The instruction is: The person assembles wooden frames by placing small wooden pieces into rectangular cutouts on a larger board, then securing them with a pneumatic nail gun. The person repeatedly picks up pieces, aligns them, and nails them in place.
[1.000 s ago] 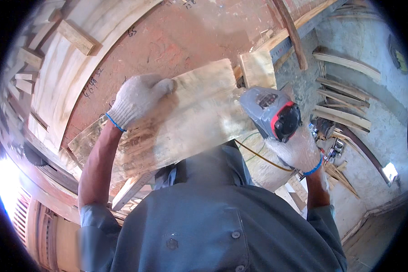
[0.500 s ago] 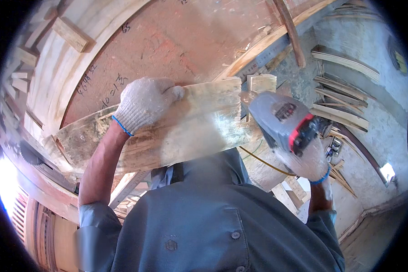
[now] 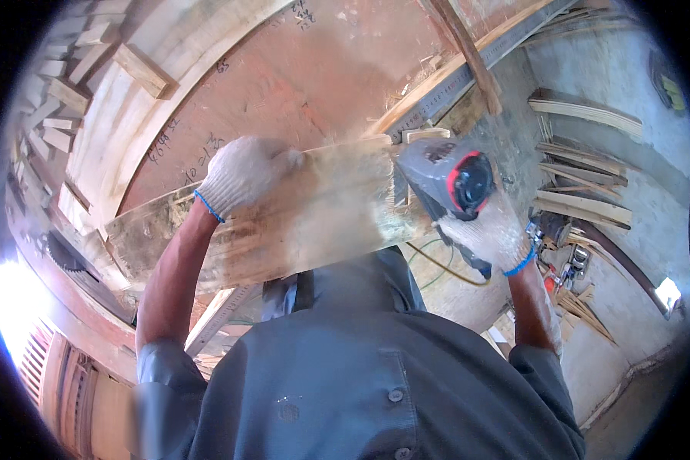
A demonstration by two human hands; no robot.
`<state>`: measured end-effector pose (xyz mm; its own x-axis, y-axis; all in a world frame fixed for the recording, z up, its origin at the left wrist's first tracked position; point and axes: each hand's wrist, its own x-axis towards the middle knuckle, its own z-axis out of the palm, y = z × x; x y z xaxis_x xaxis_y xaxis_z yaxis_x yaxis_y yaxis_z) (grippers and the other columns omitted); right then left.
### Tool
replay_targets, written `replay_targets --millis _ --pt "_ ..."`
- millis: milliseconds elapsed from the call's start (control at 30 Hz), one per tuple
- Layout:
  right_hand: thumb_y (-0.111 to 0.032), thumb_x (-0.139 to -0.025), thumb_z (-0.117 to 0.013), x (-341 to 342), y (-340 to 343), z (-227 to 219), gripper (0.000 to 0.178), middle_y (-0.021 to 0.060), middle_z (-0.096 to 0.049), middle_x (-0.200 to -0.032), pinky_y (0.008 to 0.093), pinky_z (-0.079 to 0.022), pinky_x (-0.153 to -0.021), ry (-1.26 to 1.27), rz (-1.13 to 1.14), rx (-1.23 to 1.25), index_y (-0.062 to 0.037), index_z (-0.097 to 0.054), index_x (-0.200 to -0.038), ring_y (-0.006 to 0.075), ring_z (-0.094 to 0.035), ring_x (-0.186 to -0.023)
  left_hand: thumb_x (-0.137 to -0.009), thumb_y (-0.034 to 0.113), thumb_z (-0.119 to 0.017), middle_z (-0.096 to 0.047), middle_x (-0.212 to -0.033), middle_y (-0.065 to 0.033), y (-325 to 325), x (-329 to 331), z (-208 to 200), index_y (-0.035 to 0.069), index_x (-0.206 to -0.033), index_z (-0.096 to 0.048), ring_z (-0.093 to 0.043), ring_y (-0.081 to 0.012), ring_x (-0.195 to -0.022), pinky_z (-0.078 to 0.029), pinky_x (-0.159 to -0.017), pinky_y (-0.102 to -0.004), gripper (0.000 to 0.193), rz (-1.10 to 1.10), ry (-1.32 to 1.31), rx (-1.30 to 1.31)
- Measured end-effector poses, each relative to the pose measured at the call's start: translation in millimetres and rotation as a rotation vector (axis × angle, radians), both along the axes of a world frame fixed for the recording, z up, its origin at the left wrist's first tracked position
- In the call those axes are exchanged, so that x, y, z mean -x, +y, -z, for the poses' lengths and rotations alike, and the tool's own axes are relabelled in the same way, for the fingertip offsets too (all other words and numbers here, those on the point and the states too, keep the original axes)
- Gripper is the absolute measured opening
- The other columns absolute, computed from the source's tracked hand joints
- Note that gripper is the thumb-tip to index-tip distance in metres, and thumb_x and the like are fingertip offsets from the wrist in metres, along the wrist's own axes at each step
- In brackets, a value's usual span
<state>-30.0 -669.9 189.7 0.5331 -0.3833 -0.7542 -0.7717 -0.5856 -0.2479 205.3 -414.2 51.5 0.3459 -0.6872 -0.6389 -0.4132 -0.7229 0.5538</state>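
Observation:
My left hand (image 3: 249,176), in a white knitted glove with a blue cuff, is closed over the upper edge of a wide, weathered wooden board (image 3: 299,222). The board lies crosswise in front of my chest; dust or blur softens its middle. In my gloved right hand (image 3: 492,234) is a grey nail gun (image 3: 437,170) with a red ring and black cap, my fingers wrapped round its handle. It stands at the board's right end, beside a small wood block (image 3: 425,134). The gun's body hides its nose, so contact with the wood cannot be told.
Beyond the board lies a reddish panel (image 3: 284,100) with handwritten marks. A metal ruler (image 3: 445,96) and a wooden strip (image 3: 468,54) cross at its right. Small wood blocks (image 3: 142,70) line the left, above a toothed saw blade (image 3: 65,257). A yellow hose (image 3: 448,268) hangs below the gun.
The nail gun and my right hand have shifted left, and the gun has turned so its black cap shows more. My left hand keeps its hold on the board. The whole view has shifted slightly.

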Motion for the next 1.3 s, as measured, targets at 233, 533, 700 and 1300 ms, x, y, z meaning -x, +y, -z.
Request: replay_targets --millis 233,533,700,1300 --pt "-0.006 -0.076 -0.077 30.1 -5.3 -28.9 0.023 0.003 -0.069 -0.074 0.0304 -0.053 -0.065 -0.312 0.492 -0.167 -0.0032 -0.069 -0.098 0.0118 -0.065 -0.066 -0.102 0.04 -0.064 -0.053 -0.073 -0.0157 48.2 -25.5 -45.4 0.001 -0.087 -0.066 -0.055 -0.0222 -0.07 -0.047 -0.069 -0.0414 0.042 -0.237 -0.149 0.026" --pt "-0.01 -0.078 -0.084 28.9 -44.2 3.2 0.034 0.0049 -0.07 -0.09 0.0335 -0.054 -0.073 -0.426 0.423 -0.311 -0.0006 -0.069 -0.107 0.0137 -0.067 -0.082 -0.102 0.029 -0.063 -0.046 -0.064 -0.0119 47.8 -26.0 -136.5 0.0 -0.081 -0.063 -0.046 -0.0134 -0.065 -0.046 -0.063 -0.0373 0.035 -0.511 -0.387 0.134" --pt "-0.012 -0.078 -0.086 -6.4 -54.0 -5.5 0.035 0.0064 -0.071 -0.095 0.0339 -0.054 -0.079 -0.52 0.403 -0.359 -0.0018 -0.07 -0.106 0.0144 -0.067 -0.088 -0.099 0.021 -0.066 -0.059 -0.065 -0.0202 44.8 5.5 -127.2 0.002 -0.084 -0.068 -0.056 -0.0275 -0.055 -0.049 -0.059 -0.0421 0.024 -0.548 -0.667 0.188" --pt "-0.019 -0.084 -0.08 -50.6 -66.8 35.3 0.033 0.0095 -0.071 -0.106 0.0413 -0.053 -0.089 -0.649 -0.04 -0.038 -0.0049 -0.068 -0.111 0.0264 -0.068 -0.097 -0.095 0.025 -0.064 -0.075 -0.099 -0.0192 23.6 -56.6 -105.5 0.014 -0.135 -0.064 -0.073 -0.04 -0.093 -0.057 -0.079 -0.0508 0.042 -0.381 -0.572 0.202"
